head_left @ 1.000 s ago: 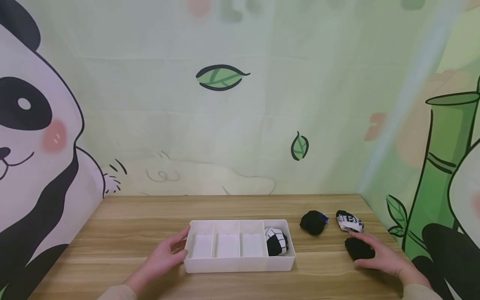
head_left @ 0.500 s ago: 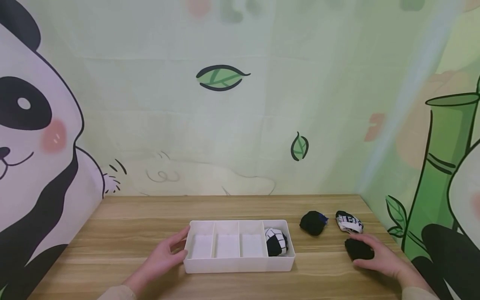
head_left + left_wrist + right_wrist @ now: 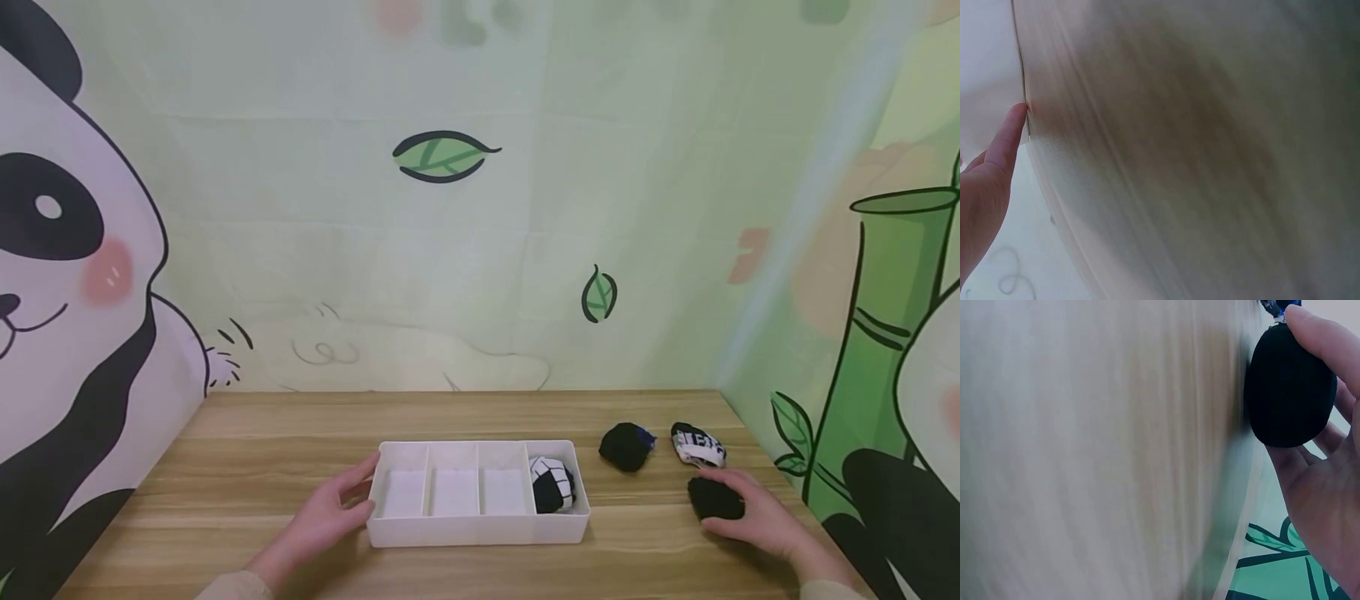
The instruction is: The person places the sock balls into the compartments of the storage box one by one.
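A white box (image 3: 480,532) with several compartments in a row stands on the table. In its rightmost compartment lies a rolled-up black sock with a white grid pattern (image 3: 553,485). My left hand (image 3: 330,508) touches the box's left end with fingertips and thumb; in the left wrist view one straight finger (image 3: 1010,134) meets the white wall. To the right, my right hand (image 3: 753,512) holds a black rolled-up sock (image 3: 714,498) between thumb and fingers. The right wrist view shows this dark, rounded sock (image 3: 1291,387) close over the table.
Behind the right hand lie a black-and-white rolled-up sock with lettering (image 3: 699,446) and a black one with a blue patch (image 3: 626,447). The wooden table (image 3: 285,425) ends at a printed cloth backdrop (image 3: 480,250) with panda and bamboo pictures.
My right hand has shifted slightly left with the black sock between its fingers. The left hand and the box have stayed in place.
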### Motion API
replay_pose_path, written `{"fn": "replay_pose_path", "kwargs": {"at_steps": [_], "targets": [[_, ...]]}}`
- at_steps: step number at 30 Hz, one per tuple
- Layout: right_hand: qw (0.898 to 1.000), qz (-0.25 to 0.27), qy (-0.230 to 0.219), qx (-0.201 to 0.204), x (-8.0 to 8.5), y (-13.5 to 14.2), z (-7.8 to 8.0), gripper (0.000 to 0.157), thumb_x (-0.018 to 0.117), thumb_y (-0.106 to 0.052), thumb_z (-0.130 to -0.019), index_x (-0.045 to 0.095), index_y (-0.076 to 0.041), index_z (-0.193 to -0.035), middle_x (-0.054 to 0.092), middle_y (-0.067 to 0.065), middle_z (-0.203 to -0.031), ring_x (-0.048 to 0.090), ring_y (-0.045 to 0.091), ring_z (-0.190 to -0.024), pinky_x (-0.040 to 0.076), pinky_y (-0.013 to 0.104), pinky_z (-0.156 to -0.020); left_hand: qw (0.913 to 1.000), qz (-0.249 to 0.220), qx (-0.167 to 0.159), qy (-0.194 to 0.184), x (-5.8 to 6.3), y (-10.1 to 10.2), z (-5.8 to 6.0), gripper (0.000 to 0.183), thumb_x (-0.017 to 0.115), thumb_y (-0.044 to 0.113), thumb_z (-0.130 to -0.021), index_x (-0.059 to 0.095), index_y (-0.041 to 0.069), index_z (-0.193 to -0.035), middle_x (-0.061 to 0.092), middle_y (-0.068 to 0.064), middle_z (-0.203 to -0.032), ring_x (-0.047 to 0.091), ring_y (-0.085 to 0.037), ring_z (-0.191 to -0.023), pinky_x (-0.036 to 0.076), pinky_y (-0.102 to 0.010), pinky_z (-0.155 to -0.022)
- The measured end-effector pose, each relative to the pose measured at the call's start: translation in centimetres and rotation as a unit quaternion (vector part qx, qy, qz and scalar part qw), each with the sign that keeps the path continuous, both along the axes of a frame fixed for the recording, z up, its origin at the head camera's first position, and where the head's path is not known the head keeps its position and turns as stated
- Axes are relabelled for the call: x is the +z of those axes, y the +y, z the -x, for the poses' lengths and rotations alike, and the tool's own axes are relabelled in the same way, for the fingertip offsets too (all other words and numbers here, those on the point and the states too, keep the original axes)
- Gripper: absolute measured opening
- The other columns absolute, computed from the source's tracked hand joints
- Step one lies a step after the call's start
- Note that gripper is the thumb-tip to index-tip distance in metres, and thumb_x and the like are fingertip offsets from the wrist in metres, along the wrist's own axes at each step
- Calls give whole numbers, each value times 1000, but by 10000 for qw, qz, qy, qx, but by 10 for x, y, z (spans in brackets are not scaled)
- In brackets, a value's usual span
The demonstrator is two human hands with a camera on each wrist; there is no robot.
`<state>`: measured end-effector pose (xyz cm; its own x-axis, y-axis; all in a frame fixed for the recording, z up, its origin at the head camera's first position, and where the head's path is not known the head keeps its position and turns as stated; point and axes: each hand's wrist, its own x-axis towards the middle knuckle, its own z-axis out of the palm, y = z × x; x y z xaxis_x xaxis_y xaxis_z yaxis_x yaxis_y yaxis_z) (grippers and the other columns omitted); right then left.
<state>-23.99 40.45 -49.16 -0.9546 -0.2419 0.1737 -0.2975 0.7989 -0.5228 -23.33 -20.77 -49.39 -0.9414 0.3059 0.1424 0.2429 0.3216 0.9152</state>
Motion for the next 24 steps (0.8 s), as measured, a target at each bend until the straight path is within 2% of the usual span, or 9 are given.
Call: {"fn": "replay_pose_path", "kwargs": {"at_steps": [6, 13, 18, 24], "targets": [[10000, 69, 48, -9, 2, -6, -1, 67, 86, -23, -75, 57, 3, -130, 51, 34, -129, 50, 50, -114, 45, 62, -86, 10000, 59, 46, -17, 0, 0, -1, 67, 63, 5, -93, 32, -1, -152, 39, -28, -149, 48, -44, -129, 45, -46, -101], [9990, 251, 347, 86, 3, -18, -1, 67, 88, -22, -73, 59, 3, -128, 50, 35, -130, 48, 51, -116, 43, 63, -88, 9998, 104, 111, -94, 2, 1, -1, 68, 64, 6, -93, 32, 0, -153, 40, -27, -149, 49, -43, -129, 48, -38, -99], [9971, 356, 655, 162, 2, -24, 1, 66, 89, -19, -70, 59, 3, -126, 52, 31, -129, 49, 47, -114, 44, 59, -87, 9999, 104, 70, -76, 2, 1, -1, 68, 64, 7, -93, 32, -1, -153, 39, -28, -150, 48, -43, -129, 48, -39, -99], [9960, 407, 772, 189, 2, -32, 3, 65, 89, -19, -70, 60, 2, -125, 55, 25, -127, 50, 43, -113, 45, 55, -86, 9999, 71, 71, -40, 2, 1, -1, 68, 64, 6, -93, 32, -2, -152, 39, -28, -149, 48, -44, -129, 48, -41, -99]]}}
